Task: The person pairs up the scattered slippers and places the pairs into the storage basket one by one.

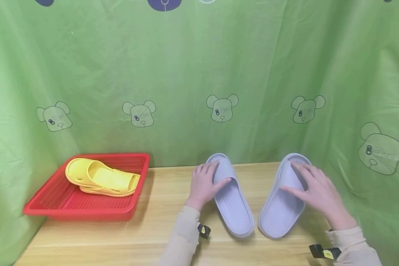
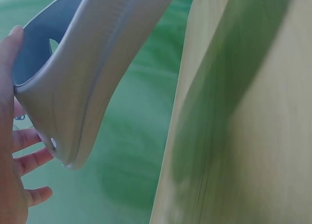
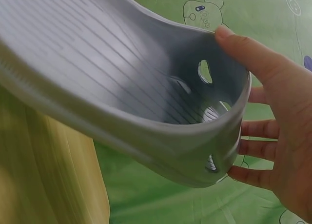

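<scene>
Two pale lavender-grey slippers are side by side at the table's right half, toes pointing to the curtain and heels angled toward each other. My left hand (image 1: 204, 184) holds the left slipper (image 1: 234, 210) by its strap, thumb at the strap's opening and fingers over the toe end. The right slipper (image 1: 279, 218) is held the same way by my right hand (image 1: 319, 190). In the right wrist view, the thumb lies on the rim of the strap (image 3: 190, 146), with the fingers along its outer face. The left wrist view shows the left slipper's side (image 2: 92, 63) above the table, its shadow beneath.
A red plastic basket (image 1: 86, 212) stands at the left of the wooden table (image 1: 163, 207), with yellow slippers (image 1: 109, 179) lying in it. Green curtain (image 1: 186, 66) printed with bear heads hangs behind and along both sides. Black straps (image 1: 204, 231) circle the wrists.
</scene>
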`<action>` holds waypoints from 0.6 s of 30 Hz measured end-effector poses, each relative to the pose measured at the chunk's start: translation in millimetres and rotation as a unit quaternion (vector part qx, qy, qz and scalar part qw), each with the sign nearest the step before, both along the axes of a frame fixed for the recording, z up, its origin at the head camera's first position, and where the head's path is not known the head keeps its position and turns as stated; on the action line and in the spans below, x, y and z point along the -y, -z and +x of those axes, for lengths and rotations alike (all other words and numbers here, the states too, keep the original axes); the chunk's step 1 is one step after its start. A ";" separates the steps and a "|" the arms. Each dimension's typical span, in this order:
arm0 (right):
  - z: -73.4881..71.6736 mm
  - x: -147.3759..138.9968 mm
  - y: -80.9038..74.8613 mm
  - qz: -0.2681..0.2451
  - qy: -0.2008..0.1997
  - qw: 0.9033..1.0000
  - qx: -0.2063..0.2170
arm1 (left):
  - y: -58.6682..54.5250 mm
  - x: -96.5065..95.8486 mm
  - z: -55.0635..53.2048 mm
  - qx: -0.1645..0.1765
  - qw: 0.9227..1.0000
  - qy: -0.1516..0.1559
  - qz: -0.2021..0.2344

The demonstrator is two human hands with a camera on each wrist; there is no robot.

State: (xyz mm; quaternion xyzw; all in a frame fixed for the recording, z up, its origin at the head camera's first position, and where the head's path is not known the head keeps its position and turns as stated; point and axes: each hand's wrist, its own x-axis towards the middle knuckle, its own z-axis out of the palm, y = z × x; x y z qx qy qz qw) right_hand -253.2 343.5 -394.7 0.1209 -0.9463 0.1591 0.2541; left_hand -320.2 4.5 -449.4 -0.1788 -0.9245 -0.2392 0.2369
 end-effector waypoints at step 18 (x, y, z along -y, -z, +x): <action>-6.0 13.8 7.5 -0.036 0.050 0.998 0.009 | 5.8 29.0 -3.5 -0.033 0.996 -0.033 0.081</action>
